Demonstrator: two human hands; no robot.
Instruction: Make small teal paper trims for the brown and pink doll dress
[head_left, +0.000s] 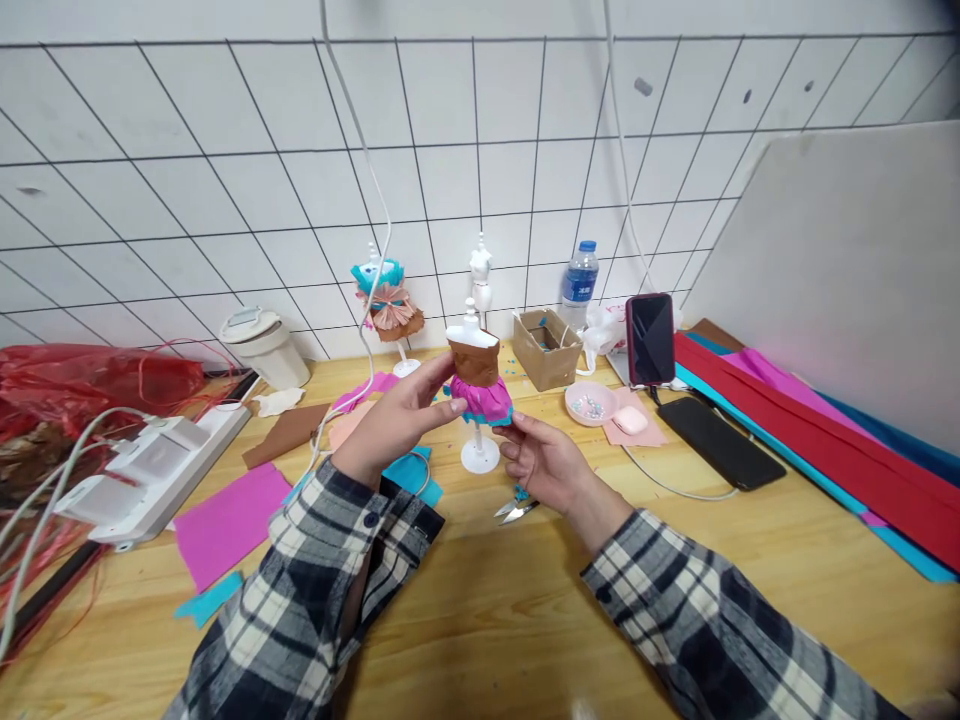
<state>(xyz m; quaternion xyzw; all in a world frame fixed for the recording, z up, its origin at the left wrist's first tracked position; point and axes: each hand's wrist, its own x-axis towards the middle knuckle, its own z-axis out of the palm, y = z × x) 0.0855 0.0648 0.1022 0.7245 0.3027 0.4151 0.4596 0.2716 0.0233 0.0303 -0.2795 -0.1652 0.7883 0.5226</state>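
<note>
A miniature dress form [471, 325] on a white stand stands upright in front of me, wearing a brown strapless bodice [477, 362] and a gathered magenta skirt [486, 402] with a blue hem. My left hand [401, 415] grips its left side, thumb against the skirt and fingers partly hidden behind the bodice. At the skirt's lower right edge, my right hand [546, 458] pinches the hem between thumb and index finger, the other fingers curled. Small scissors [517, 508] lie on the table just below my right hand, their handles partly hidden.
Behind stand a dressed form [386, 300], a bare form [481, 270], a cardboard box [547, 350] and a water bottle [580, 285]. A bead bowl [589, 403], propped phone [650, 340] and black power bank [720, 440] sit right. Magenta paper [232, 525] and a power strip [161, 475] lie left.
</note>
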